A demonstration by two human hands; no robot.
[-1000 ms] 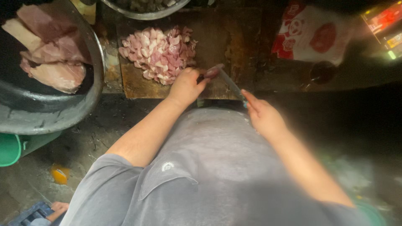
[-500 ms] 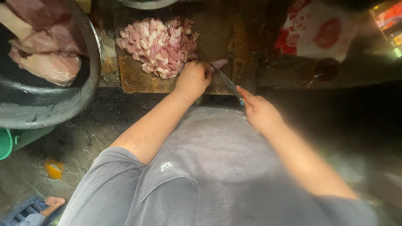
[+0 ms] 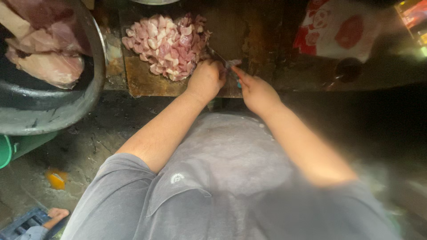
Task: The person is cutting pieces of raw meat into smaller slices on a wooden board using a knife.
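**Hands meet at the board's near edge**

Head view: the left hand (image 3: 205,81) is clenched on a small meat scrap (image 3: 233,63). The right hand (image 3: 254,91) grasps a knife (image 3: 219,56) whose blade runs up-left toward the diced meat pile (image 3: 167,44) on the cutting board (image 3: 142,80), just left of both hands.

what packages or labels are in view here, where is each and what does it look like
Plastic bag: top right, beyond the cutting board, crumpled, white with red printed shapes.
Colourful package: far top right corner, partly cut off, red and orange with a green-lit edge; too blurred to tell its kind.
Shirt logo: small pale round mark on the grey shirt, bottom centre.
No signs or screens show.
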